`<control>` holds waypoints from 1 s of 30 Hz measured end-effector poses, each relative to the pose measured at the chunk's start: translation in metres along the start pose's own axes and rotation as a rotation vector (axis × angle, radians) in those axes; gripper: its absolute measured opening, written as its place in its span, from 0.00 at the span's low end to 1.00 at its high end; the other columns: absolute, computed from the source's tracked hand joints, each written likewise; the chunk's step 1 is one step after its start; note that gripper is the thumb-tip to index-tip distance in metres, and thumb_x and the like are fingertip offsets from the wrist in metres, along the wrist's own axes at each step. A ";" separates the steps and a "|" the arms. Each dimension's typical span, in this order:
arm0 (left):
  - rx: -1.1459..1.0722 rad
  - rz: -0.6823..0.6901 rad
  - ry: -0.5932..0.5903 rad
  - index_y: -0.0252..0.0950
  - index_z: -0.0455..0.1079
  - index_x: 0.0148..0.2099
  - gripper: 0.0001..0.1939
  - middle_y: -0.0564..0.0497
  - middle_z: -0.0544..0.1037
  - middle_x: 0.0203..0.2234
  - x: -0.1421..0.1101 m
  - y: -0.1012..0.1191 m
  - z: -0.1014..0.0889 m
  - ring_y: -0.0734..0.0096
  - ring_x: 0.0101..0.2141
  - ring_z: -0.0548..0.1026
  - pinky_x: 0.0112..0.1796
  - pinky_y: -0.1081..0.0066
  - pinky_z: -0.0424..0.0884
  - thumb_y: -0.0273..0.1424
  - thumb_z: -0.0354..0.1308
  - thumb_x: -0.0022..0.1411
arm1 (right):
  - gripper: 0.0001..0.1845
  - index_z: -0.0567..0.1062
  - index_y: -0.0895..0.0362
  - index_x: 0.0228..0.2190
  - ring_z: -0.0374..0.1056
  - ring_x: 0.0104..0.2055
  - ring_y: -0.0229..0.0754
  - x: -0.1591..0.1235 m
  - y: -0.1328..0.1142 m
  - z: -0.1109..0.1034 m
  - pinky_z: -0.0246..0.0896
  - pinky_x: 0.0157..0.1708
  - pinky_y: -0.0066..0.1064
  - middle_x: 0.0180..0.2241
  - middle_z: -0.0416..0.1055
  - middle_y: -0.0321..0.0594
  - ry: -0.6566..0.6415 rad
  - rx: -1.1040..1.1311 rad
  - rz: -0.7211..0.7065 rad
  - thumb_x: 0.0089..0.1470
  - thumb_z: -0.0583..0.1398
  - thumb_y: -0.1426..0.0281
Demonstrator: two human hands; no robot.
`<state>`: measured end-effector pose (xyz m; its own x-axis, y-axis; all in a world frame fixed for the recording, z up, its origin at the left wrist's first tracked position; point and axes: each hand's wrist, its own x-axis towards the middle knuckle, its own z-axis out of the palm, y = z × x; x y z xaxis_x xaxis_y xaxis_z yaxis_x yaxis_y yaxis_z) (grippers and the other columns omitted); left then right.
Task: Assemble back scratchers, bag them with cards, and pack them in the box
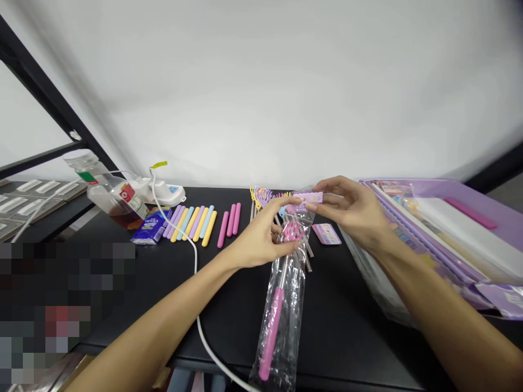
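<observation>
My left hand (261, 235) is closed around the upper part of a clear plastic bag (292, 318). Inside the bag lies a back scratcher with a pink handle (271, 335), a metal rod and a pink claw head near my fingers. At the bag's top, my right hand (353, 212) pinches a small pink and purple printed card (309, 200), whose left end meets my left fingertips. Behind my left hand, several more scratcher heads (262, 194) in yellow, purple and pink lie with their rods, partly hidden. Another printed card (327, 234) rests flat beneath my right hand.
Loose yellow, blue and purple handles (192, 223) lie in a row, with pink handles (232, 219) beside them. Farther left are a blue tissue pack (153, 226), a tilted bottle (114, 198) and a power strip (163, 190). A white cable (195, 261) crosses the black table. A purple box (433, 188) stands right.
</observation>
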<state>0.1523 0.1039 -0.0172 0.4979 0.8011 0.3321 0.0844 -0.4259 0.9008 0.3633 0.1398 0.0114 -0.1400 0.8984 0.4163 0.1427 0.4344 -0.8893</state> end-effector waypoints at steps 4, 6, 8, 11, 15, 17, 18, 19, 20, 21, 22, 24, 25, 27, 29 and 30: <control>-0.014 -0.022 -0.007 0.50 0.56 0.65 0.35 0.45 0.57 0.67 -0.001 0.001 0.000 0.84 0.26 0.68 0.26 0.73 0.73 0.29 0.64 0.60 | 0.16 0.80 0.54 0.35 0.76 0.44 0.49 0.001 0.005 0.000 0.75 0.45 0.43 0.38 0.78 0.42 0.041 -0.019 0.006 0.47 0.72 0.58; 0.006 -0.017 -0.008 0.50 0.56 0.65 0.35 0.45 0.58 0.67 -0.001 0.001 -0.001 0.83 0.27 0.69 0.28 0.73 0.73 0.29 0.64 0.60 | 0.16 0.80 0.53 0.36 0.76 0.42 0.49 0.001 0.007 -0.002 0.76 0.42 0.41 0.38 0.79 0.42 0.047 -0.020 0.036 0.48 0.72 0.58; 0.033 -0.010 -0.010 0.50 0.57 0.65 0.35 0.45 0.59 0.66 0.000 0.001 -0.002 0.81 0.29 0.70 0.28 0.73 0.73 0.30 0.64 0.60 | 0.16 0.80 0.53 0.35 0.76 0.41 0.49 0.002 0.008 -0.003 0.77 0.38 0.40 0.37 0.78 0.42 0.054 -0.020 0.063 0.47 0.72 0.58; 0.062 0.001 -0.017 0.48 0.57 0.65 0.34 0.45 0.60 0.65 0.000 0.001 -0.003 0.74 0.35 0.72 0.28 0.73 0.73 0.30 0.64 0.59 | 0.17 0.79 0.54 0.32 0.76 0.38 0.48 0.003 0.008 -0.003 0.77 0.37 0.39 0.34 0.78 0.41 0.062 -0.026 0.081 0.44 0.74 0.58; 0.075 0.006 -0.022 0.47 0.58 0.64 0.33 0.45 0.61 0.64 0.001 0.001 -0.003 0.69 0.40 0.73 0.29 0.73 0.72 0.29 0.64 0.59 | 0.19 0.77 0.54 0.30 0.76 0.34 0.46 0.001 0.004 0.000 0.78 0.34 0.40 0.31 0.77 0.39 0.056 0.044 0.112 0.41 0.75 0.57; 0.086 0.024 -0.014 0.47 0.59 0.64 0.33 0.45 0.62 0.64 0.001 0.000 -0.003 0.65 0.43 0.73 0.30 0.72 0.73 0.28 0.63 0.59 | 0.19 0.77 0.55 0.29 0.76 0.35 0.47 0.001 0.001 0.000 0.78 0.35 0.40 0.33 0.78 0.41 0.017 0.056 0.113 0.42 0.74 0.57; 0.087 0.036 -0.007 0.46 0.59 0.64 0.33 0.45 0.62 0.63 0.001 0.000 -0.003 0.63 0.46 0.73 0.31 0.71 0.73 0.27 0.63 0.58 | 0.19 0.77 0.55 0.29 0.76 0.36 0.47 0.000 0.000 -0.001 0.78 0.36 0.41 0.34 0.78 0.42 -0.010 0.051 0.115 0.43 0.74 0.56; 0.084 0.044 -0.002 0.46 0.59 0.64 0.33 0.45 0.62 0.64 0.001 0.000 -0.003 0.61 0.48 0.72 0.32 0.71 0.74 0.27 0.63 0.58 | 0.19 0.78 0.55 0.30 0.76 0.37 0.47 0.000 0.000 -0.002 0.78 0.36 0.41 0.36 0.78 0.43 -0.040 0.046 0.121 0.43 0.74 0.56; 0.074 0.047 0.003 0.47 0.59 0.64 0.33 0.45 0.62 0.64 0.001 0.000 -0.003 0.61 0.49 0.72 0.33 0.72 0.74 0.27 0.63 0.58 | 0.19 0.78 0.55 0.32 0.76 0.38 0.47 0.000 -0.001 -0.003 0.78 0.36 0.40 0.37 0.78 0.43 -0.067 0.044 0.129 0.43 0.74 0.57; 0.061 0.041 0.004 0.47 0.58 0.64 0.34 0.45 0.61 0.65 0.001 0.000 -0.003 0.62 0.48 0.72 0.32 0.72 0.74 0.27 0.63 0.58 | 0.19 0.79 0.55 0.33 0.76 0.38 0.47 0.000 0.000 -0.004 0.78 0.36 0.40 0.38 0.78 0.43 -0.091 0.045 0.139 0.43 0.74 0.57; 0.048 0.028 0.001 0.47 0.58 0.65 0.34 0.46 0.60 0.65 0.001 0.000 -0.003 0.65 0.45 0.73 0.31 0.73 0.73 0.27 0.63 0.59 | 0.20 0.79 0.54 0.34 0.76 0.38 0.47 0.000 0.000 -0.005 0.78 0.35 0.40 0.38 0.77 0.42 -0.104 0.048 0.146 0.42 0.75 0.58; 0.030 0.000 -0.010 0.48 0.57 0.65 0.34 0.45 0.59 0.66 0.001 0.001 -0.002 0.73 0.37 0.73 0.29 0.73 0.72 0.28 0.63 0.59 | 0.20 0.79 0.54 0.34 0.76 0.37 0.46 0.001 0.003 -0.005 0.77 0.35 0.38 0.36 0.77 0.40 -0.085 0.043 0.137 0.41 0.75 0.58; 0.026 -0.009 -0.013 0.48 0.56 0.65 0.35 0.45 0.58 0.66 0.001 0.001 -0.002 0.77 0.33 0.71 0.28 0.73 0.72 0.28 0.63 0.59 | 0.20 0.79 0.54 0.34 0.75 0.36 0.45 0.001 0.004 -0.005 0.76 0.35 0.38 0.35 0.77 0.40 -0.049 0.031 0.122 0.41 0.75 0.58; 0.019 -0.025 -0.015 0.48 0.55 0.65 0.35 0.44 0.58 0.66 0.000 0.002 -0.001 0.83 0.28 0.68 0.27 0.73 0.72 0.29 0.64 0.59 | 0.18 0.78 0.54 0.31 0.75 0.36 0.45 0.002 0.007 -0.004 0.74 0.36 0.37 0.34 0.77 0.40 0.038 -0.001 0.095 0.43 0.74 0.57; 0.005 -0.036 -0.008 0.48 0.54 0.65 0.35 0.43 0.57 0.66 0.000 0.002 -0.001 0.85 0.25 0.67 0.27 0.72 0.72 0.30 0.64 0.59 | 0.18 0.77 0.54 0.30 0.75 0.36 0.45 0.003 0.008 -0.003 0.73 0.38 0.38 0.34 0.78 0.40 0.087 -0.015 0.088 0.42 0.74 0.57; -0.002 -0.040 -0.002 0.48 0.54 0.65 0.35 0.43 0.58 0.66 0.000 0.002 -0.001 0.86 0.25 0.67 0.27 0.72 0.72 0.30 0.64 0.59 | 0.19 0.77 0.54 0.29 0.75 0.36 0.45 0.003 0.008 -0.003 0.73 0.38 0.38 0.33 0.78 0.40 0.088 -0.015 0.090 0.42 0.74 0.56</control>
<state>0.1518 0.1030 -0.0152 0.4960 0.8167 0.2950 0.1028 -0.3926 0.9140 0.3671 0.1464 0.0067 -0.0391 0.9357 0.3505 0.1659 0.3520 -0.9212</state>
